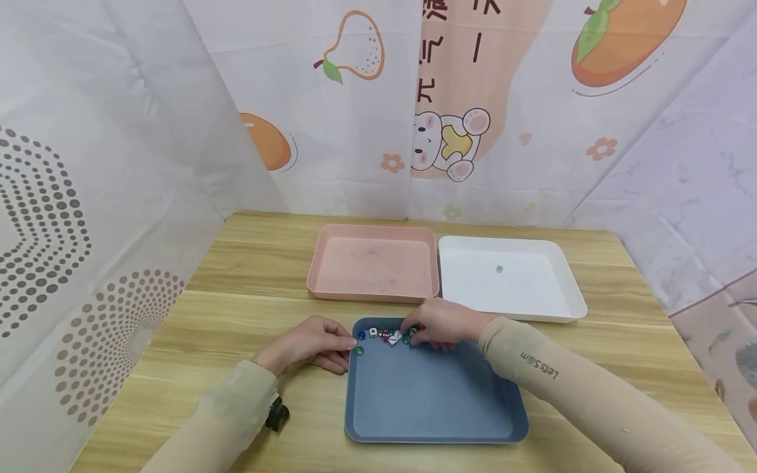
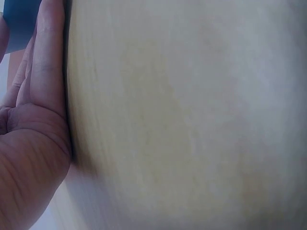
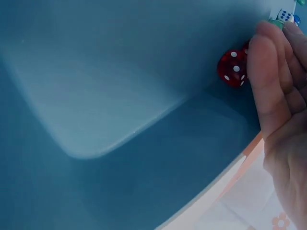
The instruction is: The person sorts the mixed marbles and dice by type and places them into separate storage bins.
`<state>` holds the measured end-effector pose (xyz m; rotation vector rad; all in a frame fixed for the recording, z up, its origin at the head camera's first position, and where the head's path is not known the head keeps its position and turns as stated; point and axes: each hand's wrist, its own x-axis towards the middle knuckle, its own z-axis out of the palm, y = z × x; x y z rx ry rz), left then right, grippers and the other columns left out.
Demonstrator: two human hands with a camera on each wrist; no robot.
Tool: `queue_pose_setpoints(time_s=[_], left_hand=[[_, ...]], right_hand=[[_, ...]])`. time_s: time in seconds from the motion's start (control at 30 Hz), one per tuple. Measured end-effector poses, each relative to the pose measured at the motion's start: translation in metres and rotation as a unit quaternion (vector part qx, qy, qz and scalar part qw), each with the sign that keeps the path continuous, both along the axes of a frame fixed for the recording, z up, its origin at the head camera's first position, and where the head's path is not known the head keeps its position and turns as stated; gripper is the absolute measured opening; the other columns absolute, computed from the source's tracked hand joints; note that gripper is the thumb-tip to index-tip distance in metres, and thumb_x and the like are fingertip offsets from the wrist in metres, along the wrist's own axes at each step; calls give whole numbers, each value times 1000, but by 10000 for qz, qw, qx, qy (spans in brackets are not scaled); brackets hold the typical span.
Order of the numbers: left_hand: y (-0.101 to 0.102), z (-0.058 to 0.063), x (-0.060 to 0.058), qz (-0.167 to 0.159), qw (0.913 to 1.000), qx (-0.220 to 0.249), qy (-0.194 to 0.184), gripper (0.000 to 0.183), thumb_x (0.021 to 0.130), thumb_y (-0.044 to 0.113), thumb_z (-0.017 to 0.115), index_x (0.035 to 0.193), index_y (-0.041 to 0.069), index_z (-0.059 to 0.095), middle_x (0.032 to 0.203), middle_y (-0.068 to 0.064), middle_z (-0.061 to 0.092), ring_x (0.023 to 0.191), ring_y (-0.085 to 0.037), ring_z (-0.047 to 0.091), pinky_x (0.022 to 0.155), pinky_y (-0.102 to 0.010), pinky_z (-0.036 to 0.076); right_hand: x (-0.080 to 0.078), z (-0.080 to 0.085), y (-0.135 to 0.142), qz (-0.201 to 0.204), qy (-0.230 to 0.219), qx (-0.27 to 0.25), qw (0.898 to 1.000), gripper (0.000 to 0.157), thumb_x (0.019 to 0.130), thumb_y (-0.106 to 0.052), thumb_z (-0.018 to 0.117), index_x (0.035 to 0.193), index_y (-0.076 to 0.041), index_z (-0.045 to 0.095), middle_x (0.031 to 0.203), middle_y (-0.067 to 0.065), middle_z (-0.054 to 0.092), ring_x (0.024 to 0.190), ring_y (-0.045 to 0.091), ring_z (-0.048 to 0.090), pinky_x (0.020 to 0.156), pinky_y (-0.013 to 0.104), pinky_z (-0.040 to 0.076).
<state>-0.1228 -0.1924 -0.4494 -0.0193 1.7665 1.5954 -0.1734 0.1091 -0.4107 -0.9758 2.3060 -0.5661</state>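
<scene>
Dice and beads: a row along the far inner wall of the blue tray (image 1: 432, 401), at its left half. Far left corner of the tray, blue bead (image 1: 362, 335); next to it, white die (image 1: 373, 332); then red die (image 1: 386, 336) and tilted white die (image 1: 395, 338). Green bead (image 1: 359, 350) by the left wall. The row's long axis runs left to right, parallel to the far wall.

Blue tray: rectangular, long axis left to right, short sides toward and away from the person.

Right hand (image 1: 446, 322): over the far wall, fingers lowered among the row; whether they grasp a piece cannot be told. It hides the row's right end. Right sleeve (image 1: 550, 368): lies across the tray's far right corner, obstructing it.

Left hand (image 1: 313, 345): grips the left wall, thumb at the rim, fingers outside. Black wrist device (image 1: 276, 415): left of the tray.

Pink tray (image 1: 372, 263): beyond the blue tray, toward its left. White tray (image 1: 520, 289): beyond, toward its right, holding one pale bead (image 1: 499, 269). Wooden tabletop (image 1: 248, 263): beneath the blue tray. Fruit-print curtain (image 1: 296, 98): farthest beyond it.
</scene>
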Motion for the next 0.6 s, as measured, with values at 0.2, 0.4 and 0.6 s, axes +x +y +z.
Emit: queue_pose_setpoints(time_s=[0.2,0.4,0.6], left_hand=[[0,-2,-1,2,10000,53,-8,34,93,25,77,109,-5,71,92,-18,75,79,-24,76,78,-43,64],[1,-2,0,11,10000,94,33,32,94,23,75,109,-6,70,90,-17,75,78,-23,76,77,-41,64],[1,-2,0,8,9999,86,56,32,95,22,75,109,-6,70,91,-17,76,79,-23,75,77,-41,64]], right_hand=[[1,0,0,134,175,-23,9998,20,95,-15,74,115,-14,75,60,-2,64,44,15,60,40,26,51],[1,1,1,268,271,-130,9992,19,94,-14,75,113,-12,75,64,-3,65,45,14,61,40,24,50],[1,0,0,277,291,-78,9992,19,94,-13,75,113,-12,76,67,-4,65,45,14,61,40,24,50]])
